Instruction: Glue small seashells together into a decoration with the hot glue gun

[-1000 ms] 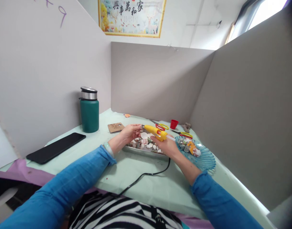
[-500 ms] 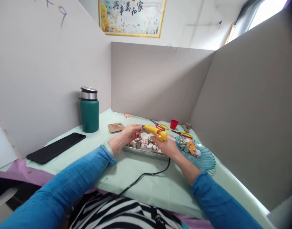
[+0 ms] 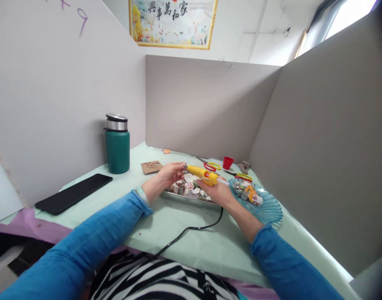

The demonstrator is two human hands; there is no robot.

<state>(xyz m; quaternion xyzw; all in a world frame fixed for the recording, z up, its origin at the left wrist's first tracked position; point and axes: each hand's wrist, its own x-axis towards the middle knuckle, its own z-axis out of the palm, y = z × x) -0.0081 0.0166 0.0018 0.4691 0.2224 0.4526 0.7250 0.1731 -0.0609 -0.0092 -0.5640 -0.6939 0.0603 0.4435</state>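
Observation:
A yellow hot glue gun (image 3: 199,172) is gripped in my right hand (image 3: 220,193), its nozzle pointing left and a pale glue stick coming out of its back. My left hand (image 3: 172,173) is closed in a pinch at the nozzle, on a small greyish piece (image 3: 185,167) too small to name. Below both hands lies a metal tray (image 3: 191,202) full of shells and small stones (image 3: 191,186). From under my right hand a black cord (image 3: 191,228) runs down to the table's front edge.
A blue glass dish (image 3: 270,212) with shell pieces stands at the right. Behind are two pairs of scissors (image 3: 212,166), a red cup (image 3: 228,163) and a brown card (image 3: 151,167). A green flask (image 3: 117,150) and a black phone (image 3: 75,193) stand and lie left. Grey partitions (image 3: 209,104) enclose the table.
The glue gun has shifted slightly left and down, its nozzle now closer to the piece at my left fingertips. Everything else looks the same.

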